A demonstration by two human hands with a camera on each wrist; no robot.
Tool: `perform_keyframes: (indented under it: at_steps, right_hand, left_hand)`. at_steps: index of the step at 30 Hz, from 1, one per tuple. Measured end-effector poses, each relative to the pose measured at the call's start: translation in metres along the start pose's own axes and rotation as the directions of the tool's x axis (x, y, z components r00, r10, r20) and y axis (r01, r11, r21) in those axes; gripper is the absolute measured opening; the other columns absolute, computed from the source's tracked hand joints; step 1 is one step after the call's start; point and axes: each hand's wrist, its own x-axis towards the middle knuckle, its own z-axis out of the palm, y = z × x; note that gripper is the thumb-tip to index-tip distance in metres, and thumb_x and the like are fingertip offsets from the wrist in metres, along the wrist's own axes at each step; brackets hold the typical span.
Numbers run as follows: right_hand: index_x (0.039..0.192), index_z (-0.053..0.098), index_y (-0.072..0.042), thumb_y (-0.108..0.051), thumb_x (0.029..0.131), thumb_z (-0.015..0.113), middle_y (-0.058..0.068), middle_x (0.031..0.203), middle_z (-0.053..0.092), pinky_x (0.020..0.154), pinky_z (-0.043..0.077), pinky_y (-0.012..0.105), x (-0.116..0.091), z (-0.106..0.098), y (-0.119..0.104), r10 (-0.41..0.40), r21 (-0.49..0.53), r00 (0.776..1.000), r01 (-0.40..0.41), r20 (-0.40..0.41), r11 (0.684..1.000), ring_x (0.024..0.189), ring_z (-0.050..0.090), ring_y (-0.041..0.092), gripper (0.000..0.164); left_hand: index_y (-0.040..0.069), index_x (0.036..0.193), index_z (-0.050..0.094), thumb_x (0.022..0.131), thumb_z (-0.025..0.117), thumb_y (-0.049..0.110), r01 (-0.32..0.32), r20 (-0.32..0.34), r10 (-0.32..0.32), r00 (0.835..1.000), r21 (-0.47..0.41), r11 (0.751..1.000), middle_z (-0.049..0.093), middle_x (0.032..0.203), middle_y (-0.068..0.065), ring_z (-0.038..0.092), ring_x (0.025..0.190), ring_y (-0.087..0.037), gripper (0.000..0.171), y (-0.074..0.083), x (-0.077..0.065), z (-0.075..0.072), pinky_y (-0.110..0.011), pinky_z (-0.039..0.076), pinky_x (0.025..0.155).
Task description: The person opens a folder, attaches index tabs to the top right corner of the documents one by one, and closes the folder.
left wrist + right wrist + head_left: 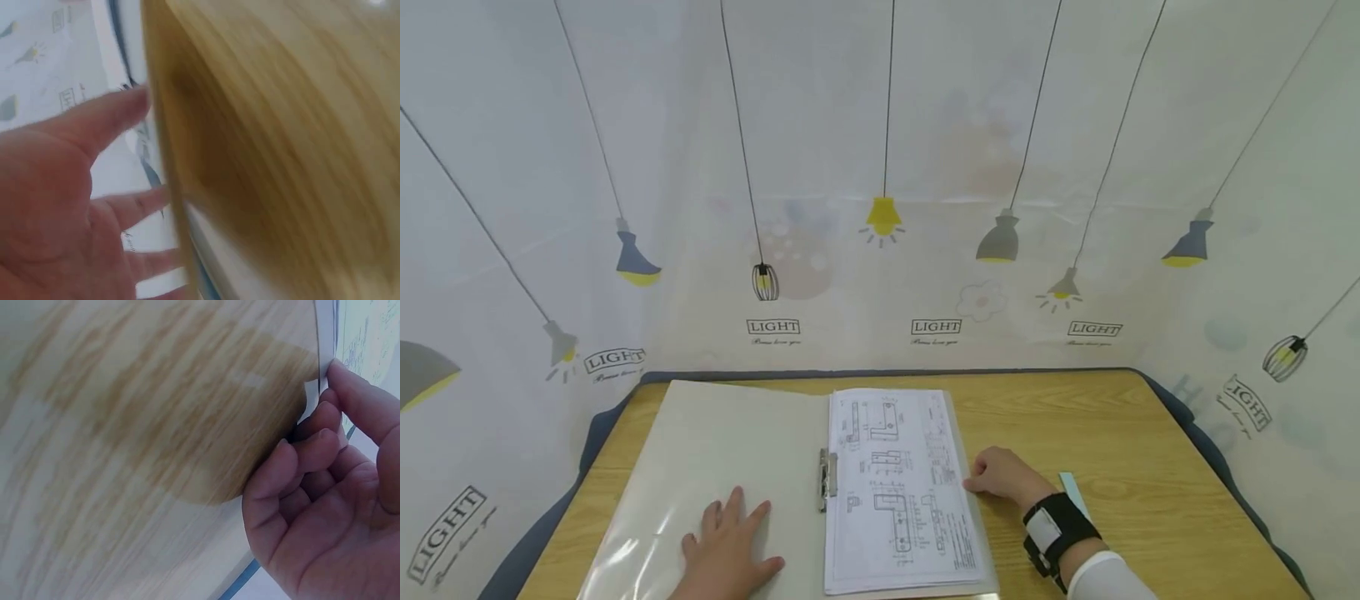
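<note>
A white clip folder (pixel 752 433) lies spread on the table, with printed technical drawings (pixel 887 500) on its right half. At the fold sits a metal clip (pixel 827 480). My left hand (pixel 727 542) rests on the bare left cover, fingers spread. In the left wrist view the same hand (pixel 69 187) shows its palm, the fingers straight. Beside the drawings, my right hand (pixel 1002 475) pinches the folder's right edge between thumb and curled forefinger. The right wrist view has that hand (pixel 331 481) with the thumb on the edge and the other fingers bent.
The wood-grain table (pixel 1045 400) has a dark blue border along its back and sides. A pale blue-green strip (pixel 1074 493) lies partly under my right wrist. Behind the table hangs a white curtain (pixel 820 150) printed with lamps.
</note>
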Motion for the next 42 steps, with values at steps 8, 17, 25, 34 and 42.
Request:
perform_keyframes:
  at_steps: [8, 17, 25, 34, 42]
  right_hand:
    - [0.073, 0.057, -0.008, -0.020, 0.083, 0.072, 0.002, 0.067, 0.050, 0.057, 0.035, 0.026, 0.000, 0.000, 0.003, -0.008, -0.025, 1.000, 0.007, -0.023, 1.000, 0.062, 0.047, 0.016, 0.021]
    - [0.070, 0.056, -0.008, -0.019, 0.082, 0.072, 0.001, 0.065, 0.049, 0.056, 0.034, 0.026, -0.001, 0.003, -0.001, -0.020, 0.009, 1.000, 0.020, -0.020, 1.000, 0.061, 0.047, 0.015, 0.023]
    - [0.070, 0.055, -0.008, -0.020, 0.083, 0.071, 0.001, 0.064, 0.049, 0.056, 0.034, 0.026, 0.000, 0.003, 0.001, 0.001, 0.001, 1.000, -0.001, -0.014, 1.000, 0.060, 0.047, 0.015, 0.023]
    - [0.071, 0.057, -0.008, -0.020, 0.083, 0.071, 0.002, 0.065, 0.050, 0.057, 0.034, 0.027, 0.001, 0.000, 0.000, -0.010, -0.014, 1.000, 0.010, -0.007, 1.000, 0.062, 0.048, 0.016, 0.022]
    - [0.070, 0.056, -0.008, -0.019, 0.082, 0.072, 0.001, 0.064, 0.049, 0.057, 0.034, 0.026, 0.001, 0.001, 0.000, -0.015, 0.000, 1.000, 0.015, -0.007, 1.000, 0.061, 0.048, 0.016, 0.023]
  left_hand:
    - [0.016, 0.131, 0.055, 0.067, 0.076, 0.054, -0.074, -0.167, 0.092, 0.982, 0.108, 0.991, 0.037, 0.145, -0.019, 0.028, 0.134, -0.045, 0.078, 0.021, -0.006, -0.011, -0.071, 0.023, 0.099]
    - [0.016, 0.137, 0.049, 0.075, 0.072, 0.051, -0.321, -0.166, 0.322, 0.932, 0.032, 0.947, 0.040, 0.144, -0.013, 0.040, 0.127, -0.037, 0.074, 0.071, -0.005, -0.009, -0.055, 0.040, 0.097]
    - [0.021, 0.141, 0.042, 0.084, 0.065, 0.050, -0.486, -0.036, 0.484, 0.874, -0.062, 0.872, 0.041, 0.145, -0.006, 0.042, 0.129, -0.028, 0.068, 0.125, 0.017, -0.015, -0.052, 0.042, 0.098]
    - [0.020, 0.138, 0.046, 0.079, 0.069, 0.052, -0.435, -0.017, 0.434, 0.901, -0.024, 0.900, 0.049, 0.137, -0.005, 0.049, 0.123, -0.027, 0.072, 0.154, 0.067, -0.021, -0.045, 0.047, 0.092]
    - [0.011, 0.121, 0.054, 0.070, 0.074, 0.055, -0.339, -0.057, 0.341, 0.938, 0.047, 0.940, 0.054, 0.106, -0.007, 0.049, 0.089, -0.021, 0.071, 0.133, 0.106, -0.030, -0.038, 0.049, 0.076]
